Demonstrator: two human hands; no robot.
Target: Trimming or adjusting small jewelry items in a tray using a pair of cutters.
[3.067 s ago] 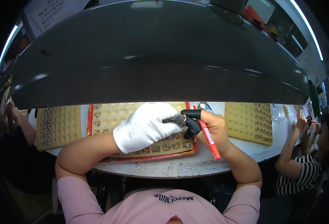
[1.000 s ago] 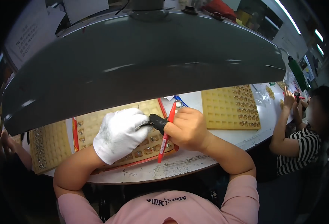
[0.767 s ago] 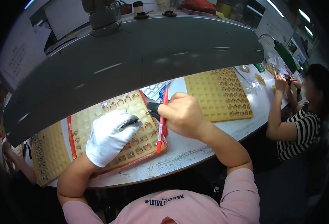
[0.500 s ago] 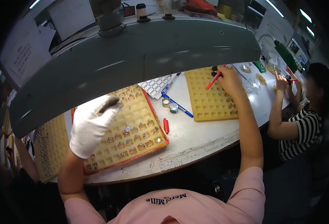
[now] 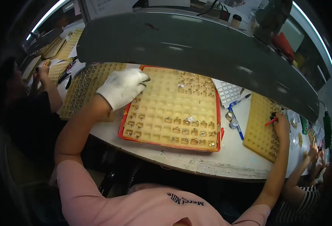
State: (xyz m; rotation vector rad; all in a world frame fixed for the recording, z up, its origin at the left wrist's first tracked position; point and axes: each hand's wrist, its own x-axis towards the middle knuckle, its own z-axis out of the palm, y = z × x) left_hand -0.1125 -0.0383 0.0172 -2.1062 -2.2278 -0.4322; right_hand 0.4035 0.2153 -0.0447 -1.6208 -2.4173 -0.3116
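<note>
My left hand [image 5: 123, 87], in a white glove with dark fingertips, is closed over the left edge of a yellow foam tray [image 5: 158, 109] set in a red frame. Whatever its fingers hold is hidden. Rings stand in the tray's slots: a group at the far right, several rows at the near right [image 5: 185, 131] and a column along the left side. Small white tags sit among them. My bare right hand [image 5: 282, 126] grips a red pen [image 5: 271, 121] beside a second yellow tray [image 5: 258, 128]. A small black object [image 5: 273, 114] shows at its fingers.
A grey lamp hood [image 5: 196, 47] spans the bench above the trays. Between the trays lie a white keyboard [image 5: 228, 92], a blue pen [image 5: 238, 126] and small round metal pieces [image 5: 233, 122]. Another ring tray [image 5: 92, 88] stands at left. Co-workers sit on both sides.
The view has swung left, so the trays appear farther right. My left hand has moved from over the tray to its left edge. My right hand still holds the red pen by the right tray.
</note>
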